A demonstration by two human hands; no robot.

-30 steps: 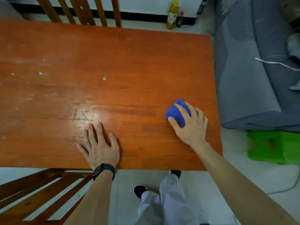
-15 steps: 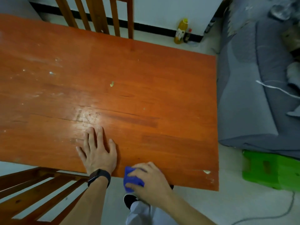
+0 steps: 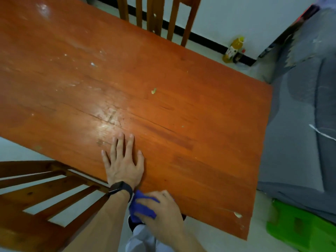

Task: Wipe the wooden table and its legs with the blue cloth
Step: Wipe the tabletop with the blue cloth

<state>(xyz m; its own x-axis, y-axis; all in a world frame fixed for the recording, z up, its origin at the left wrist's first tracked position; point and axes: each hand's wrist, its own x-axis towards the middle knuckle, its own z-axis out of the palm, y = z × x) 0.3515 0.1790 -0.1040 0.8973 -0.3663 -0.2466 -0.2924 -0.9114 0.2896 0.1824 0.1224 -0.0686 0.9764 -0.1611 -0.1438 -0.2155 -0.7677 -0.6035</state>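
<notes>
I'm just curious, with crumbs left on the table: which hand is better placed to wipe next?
The right hand: it grips the blue cloth at the near edge of the table. The left hand lies flat on the wood, fingers straight, holding nothing, so it probably only braces.

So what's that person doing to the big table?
Someone is wiping the wooden table. Their right hand grips the blue cloth at the table's near edge, close to their body. Their left hand rests flat on the tabletop next to it, fingers spread. Some bits are not yet wiped up: a greenish crumb near the middle and a pale scrap by the near right corner.
</notes>
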